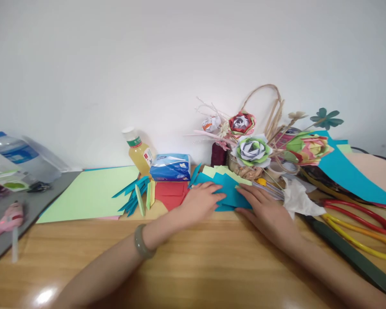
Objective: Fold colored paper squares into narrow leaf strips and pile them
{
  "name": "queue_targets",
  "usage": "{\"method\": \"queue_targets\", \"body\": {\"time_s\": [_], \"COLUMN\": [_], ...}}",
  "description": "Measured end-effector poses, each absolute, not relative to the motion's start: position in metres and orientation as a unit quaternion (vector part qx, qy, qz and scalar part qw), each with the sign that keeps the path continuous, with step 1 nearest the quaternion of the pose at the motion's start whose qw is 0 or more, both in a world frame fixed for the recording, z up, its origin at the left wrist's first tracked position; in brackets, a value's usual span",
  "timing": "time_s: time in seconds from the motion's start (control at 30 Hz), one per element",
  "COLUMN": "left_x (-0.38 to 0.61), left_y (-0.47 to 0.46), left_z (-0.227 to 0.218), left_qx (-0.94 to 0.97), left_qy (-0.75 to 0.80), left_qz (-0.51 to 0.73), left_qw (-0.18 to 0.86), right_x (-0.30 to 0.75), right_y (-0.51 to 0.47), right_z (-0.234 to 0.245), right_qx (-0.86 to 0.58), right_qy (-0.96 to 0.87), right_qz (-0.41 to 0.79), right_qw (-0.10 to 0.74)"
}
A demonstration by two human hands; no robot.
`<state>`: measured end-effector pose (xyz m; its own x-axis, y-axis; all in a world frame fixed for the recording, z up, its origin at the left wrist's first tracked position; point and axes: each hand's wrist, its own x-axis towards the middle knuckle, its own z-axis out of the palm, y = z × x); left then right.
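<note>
A loose pile of blue paper pieces (229, 189) lies toward the back of the table, with light green paper pieces (227, 171) showing behind it. My left hand (201, 204) rests on the left part of the pile, fingers spread over the blue paper. At the pile's right edge, my right hand (270, 214) touches the paper with fingers outstretched and thumb apart. Red paper pieces (170, 193) lie just left of my left hand. Further left are folded blue strips (135, 197) and folded green and yellow strips (140, 199).
Behind stand a tissue pack (170, 166), a juice bottle (137, 150) and paper flowers (252, 150). Scissors with red and yellow handles (360, 214) and a dark green tool (347, 253) lie right. Light green sheets (90, 193) and a pink glue gun (11, 216) are left.
</note>
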<state>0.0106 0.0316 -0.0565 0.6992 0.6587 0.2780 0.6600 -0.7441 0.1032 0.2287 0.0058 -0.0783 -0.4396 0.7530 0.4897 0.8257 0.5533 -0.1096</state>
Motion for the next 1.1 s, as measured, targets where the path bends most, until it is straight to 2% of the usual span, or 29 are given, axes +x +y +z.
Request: {"method": "queue_targets", "body": {"time_s": [0.27, 0.33, 0.4, 0.47, 0.63, 0.77, 0.9, 1.1], "left_x": [0.007, -0.002, -0.013, -0.024, -0.037, -0.041, -0.048, -0.053], "left_y": [0.030, 0.012, -0.010, -0.030, -0.056, -0.059, -0.054, -0.046], "left_z": [-0.040, -0.039, -0.043, -0.050, -0.068, -0.073, -0.072, -0.075], "left_qx": [-0.902, -0.901, -0.902, -0.922, -0.930, -0.927, -0.931, -0.928], "left_qy": [-0.333, -0.313, -0.297, -0.269, -0.302, -0.315, -0.337, -0.365], "left_qz": [-0.271, -0.293, -0.305, -0.270, -0.209, -0.206, -0.140, -0.074], "left_qw": [0.043, 0.062, 0.076, 0.074, -0.020, 0.004, 0.021, 0.017], "right_x": [0.239, 0.240, 0.238, 0.230, 0.208, 0.206, 0.210, 0.220], "right_y": [0.002, -0.010, -0.024, -0.035, -0.048, -0.047, -0.044, -0.045], "right_z": [-0.061, -0.055, -0.051, -0.051, -0.063, -0.069, -0.069, -0.069], "right_qx": [-0.436, -0.396, -0.295, -0.240, -0.262, -0.246, -0.223, -0.222], "right_qy": [-0.840, -0.859, -0.902, -0.927, -0.939, -0.940, -0.944, -0.948], "right_qz": [-0.151, -0.155, -0.151, -0.123, -0.049, -0.054, -0.081, -0.061], "right_qw": [0.287, 0.286, 0.275, 0.259, 0.217, 0.231, 0.228, 0.221]}}
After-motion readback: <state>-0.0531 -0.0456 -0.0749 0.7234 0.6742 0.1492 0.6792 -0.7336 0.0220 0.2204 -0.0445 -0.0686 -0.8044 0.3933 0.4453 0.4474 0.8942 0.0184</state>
